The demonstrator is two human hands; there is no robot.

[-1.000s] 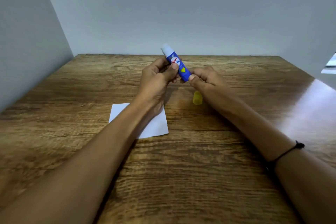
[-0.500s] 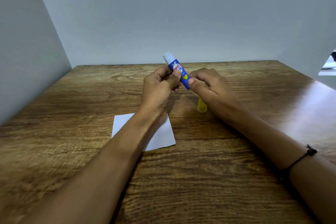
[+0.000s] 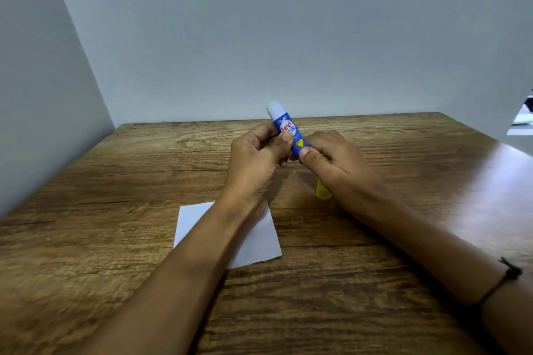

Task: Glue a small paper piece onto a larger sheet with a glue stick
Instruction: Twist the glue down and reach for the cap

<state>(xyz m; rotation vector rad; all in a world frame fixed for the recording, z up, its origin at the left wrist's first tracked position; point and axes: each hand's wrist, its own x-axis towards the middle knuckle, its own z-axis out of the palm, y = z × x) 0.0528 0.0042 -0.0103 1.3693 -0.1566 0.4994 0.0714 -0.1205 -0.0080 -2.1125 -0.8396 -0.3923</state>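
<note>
Here the glue stick (image 3: 289, 132) is held above the wooden table (image 3: 115, 181) by both hands, tilted so that its long axis runs from the exposed white glue end, up and away from the person, down to the base. The left hand (image 3: 256, 158) is closed on the blue barrel at mid-length, thumb laid across the label; the right hand (image 3: 331, 155) is pinched shut on the lower end, where a twist of the base would be expected. The yellow cap (image 3: 323, 190) lies on the table, nearer the person than the stick and partly hidden by the right hand. The white paper (image 3: 253, 239) lies flat on the table, nearer still and below the left wrist, so the left hand is the closer one. Whether this is the small piece or the larger sheet cannot be told.
</note>
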